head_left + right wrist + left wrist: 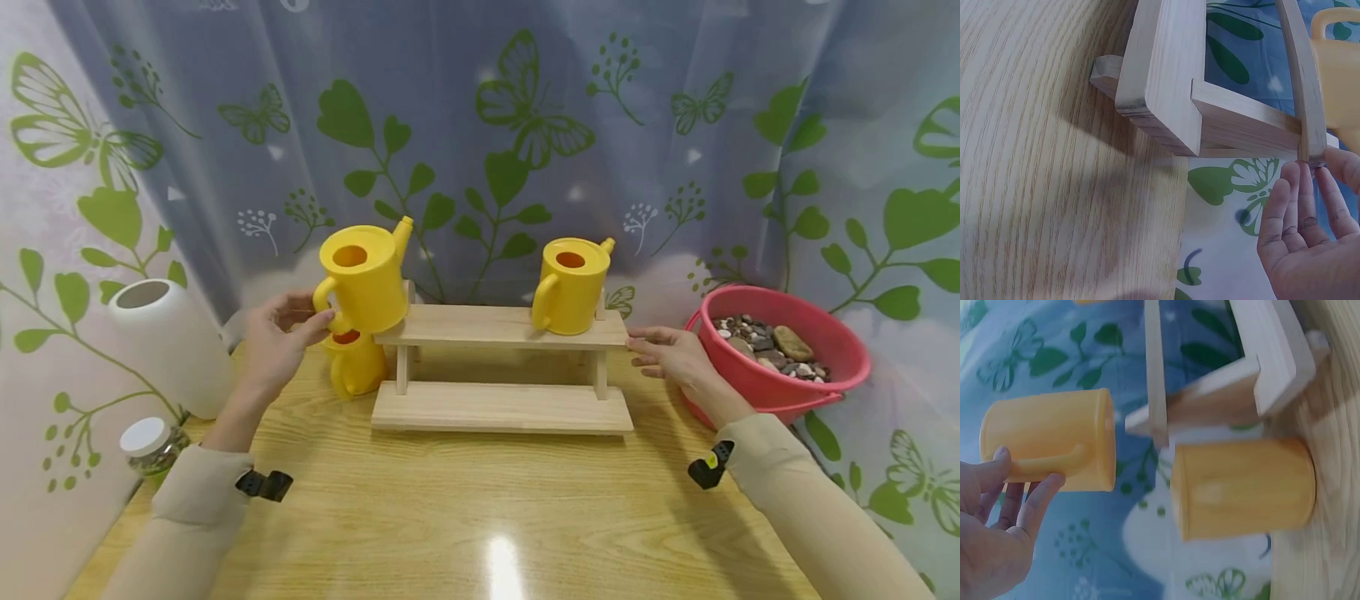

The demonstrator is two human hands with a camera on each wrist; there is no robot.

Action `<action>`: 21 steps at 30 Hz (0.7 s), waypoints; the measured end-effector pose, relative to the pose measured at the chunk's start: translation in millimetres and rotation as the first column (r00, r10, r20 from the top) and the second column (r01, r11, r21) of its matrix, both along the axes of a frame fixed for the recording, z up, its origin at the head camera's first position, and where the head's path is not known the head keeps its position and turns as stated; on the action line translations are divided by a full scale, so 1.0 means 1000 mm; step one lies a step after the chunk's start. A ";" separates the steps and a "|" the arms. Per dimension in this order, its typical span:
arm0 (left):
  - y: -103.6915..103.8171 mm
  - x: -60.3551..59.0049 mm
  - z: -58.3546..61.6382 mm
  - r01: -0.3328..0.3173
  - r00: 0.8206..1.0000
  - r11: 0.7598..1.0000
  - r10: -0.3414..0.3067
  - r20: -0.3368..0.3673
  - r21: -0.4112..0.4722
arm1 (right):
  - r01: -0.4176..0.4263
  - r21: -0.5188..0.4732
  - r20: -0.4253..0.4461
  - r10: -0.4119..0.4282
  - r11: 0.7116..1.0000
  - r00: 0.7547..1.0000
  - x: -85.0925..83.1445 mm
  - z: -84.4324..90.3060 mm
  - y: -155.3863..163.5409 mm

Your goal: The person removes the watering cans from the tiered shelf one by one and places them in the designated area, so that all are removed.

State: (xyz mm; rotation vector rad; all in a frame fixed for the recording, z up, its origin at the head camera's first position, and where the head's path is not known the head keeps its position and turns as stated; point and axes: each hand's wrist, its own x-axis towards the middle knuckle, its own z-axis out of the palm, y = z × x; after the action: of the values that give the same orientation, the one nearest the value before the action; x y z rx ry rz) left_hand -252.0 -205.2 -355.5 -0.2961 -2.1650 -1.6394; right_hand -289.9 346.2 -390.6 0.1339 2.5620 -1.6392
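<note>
The left hand (281, 333) held a can (365, 279) by its handle at the shelf's (501, 327) left end; the right hand (670, 354), fingers straight, steadied the shelf's right end. Releasing probably came next.

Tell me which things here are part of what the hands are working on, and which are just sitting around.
In hand:
left hand on the handle of the left watering can
right hand touching the wooden shelf
right watering can on the shelf's top
third watering can on the table

Lying about:
white vase
red basin of stones
lidded jar
</note>
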 end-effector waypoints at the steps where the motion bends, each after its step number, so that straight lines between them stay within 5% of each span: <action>1: -0.006 0.001 0.001 -0.018 1.000 1.000 0.018 0.002 0.009 | 0.001 0.003 0.002 -0.001 1.000 1.000 0.000 0.000 0.000; 10: -0.057 -0.003 -0.003 -0.110 0.994 0.966 0.105 0.035 0.235 | 0.006 0.015 0.006 -0.006 1.000 1.000 -0.001 -0.001 -0.002; 16: -0.077 -0.003 -0.007 -0.276 0.959 0.929 0.249 0.138 0.245 | 0.005 0.024 0.008 -0.005 1.000 1.000 0.000 0.000 -0.002; 21: -0.085 -0.006 -0.019 -0.344 0.935 0.905 0.306 0.178 0.253 | -0.002 0.014 0.006 0.002 1.000 1.000 0.001 0.001 -0.002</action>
State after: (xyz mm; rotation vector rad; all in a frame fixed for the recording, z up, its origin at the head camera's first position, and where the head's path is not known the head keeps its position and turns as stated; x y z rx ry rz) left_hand -258.2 -290.2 -374.0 0.2557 -1.9076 -1.7748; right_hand -289.3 344.2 -390.0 0.1371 2.5689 -1.6186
